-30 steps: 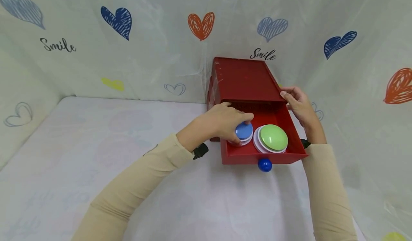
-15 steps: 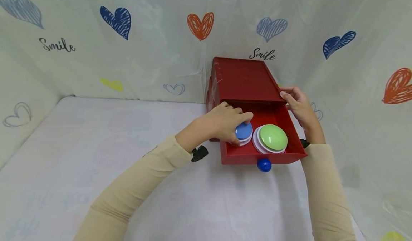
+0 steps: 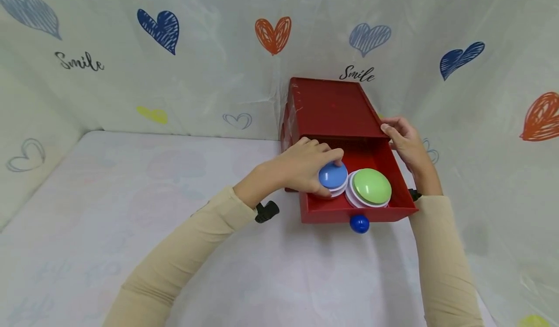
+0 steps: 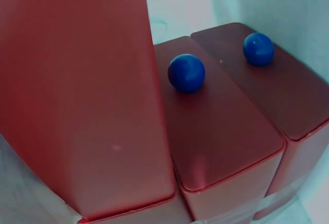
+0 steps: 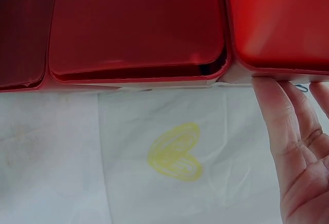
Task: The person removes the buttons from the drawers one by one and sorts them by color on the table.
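In the head view, a red drawer cabinet (image 3: pixel 336 108) stands against the wall with its top drawer (image 3: pixel 345 215) pulled out. Inside lie two round, dome-topped push buttons on white bases: a blue push button (image 3: pixel 333 175) at left and a larger green push button (image 3: pixel 372 186) at right. My left hand (image 3: pixel 305 167) reaches over the drawer's left side and pinches the blue button between thumb and fingers. At the cabinet's front right corner, my right hand (image 3: pixel 406 142) rests its thumb on the top edge. In the right wrist view, its straight fingers (image 5: pixel 280 116) press against the side.
A blue ball knob (image 3: pixel 359 224) sticks out from the open drawer's front. Lower drawers with blue knobs (image 4: pixel 186 73) show closed in the left wrist view. A white-covered table (image 3: pixel 174 196) extends left of the cabinet. Heart-printed white sheeting (image 3: pixel 209 74) hangs behind.
The blue button has shifted slightly right and up in my left hand's grip, and more of its dome shows. My right hand and the drawer stay in place.
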Demonstrator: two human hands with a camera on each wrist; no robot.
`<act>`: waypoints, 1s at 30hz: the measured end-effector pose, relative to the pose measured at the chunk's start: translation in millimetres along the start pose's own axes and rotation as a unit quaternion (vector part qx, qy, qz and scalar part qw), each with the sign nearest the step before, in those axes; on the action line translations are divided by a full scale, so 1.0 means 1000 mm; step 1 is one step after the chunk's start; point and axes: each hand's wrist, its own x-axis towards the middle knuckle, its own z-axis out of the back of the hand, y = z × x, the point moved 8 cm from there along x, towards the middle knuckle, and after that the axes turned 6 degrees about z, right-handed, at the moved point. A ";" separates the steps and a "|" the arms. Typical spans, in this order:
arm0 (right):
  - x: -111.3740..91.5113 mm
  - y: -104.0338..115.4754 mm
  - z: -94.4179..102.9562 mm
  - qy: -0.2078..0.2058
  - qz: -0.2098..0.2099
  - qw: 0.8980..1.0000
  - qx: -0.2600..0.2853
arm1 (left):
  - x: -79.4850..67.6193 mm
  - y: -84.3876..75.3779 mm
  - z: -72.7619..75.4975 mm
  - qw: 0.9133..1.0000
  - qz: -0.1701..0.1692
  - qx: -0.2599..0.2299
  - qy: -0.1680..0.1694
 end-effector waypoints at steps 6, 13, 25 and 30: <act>-0.002 0.002 -0.001 -0.005 0.001 1.000 -0.006 | -0.003 0.000 0.003 0.999 -0.008 -0.037 -0.020; -0.002 0.001 -0.002 -0.007 -0.004 1.000 -0.009 | -0.007 0.003 0.009 0.993 -0.008 -0.105 -0.053; -0.001 -0.002 -0.001 -0.008 -0.009 1.000 -0.004 | -0.023 0.000 0.029 0.966 -0.032 -0.232 -0.111; -0.001 -0.001 0.000 -0.012 -0.007 1.000 -0.006 | -0.032 0.002 0.038 0.957 -0.041 -0.253 -0.138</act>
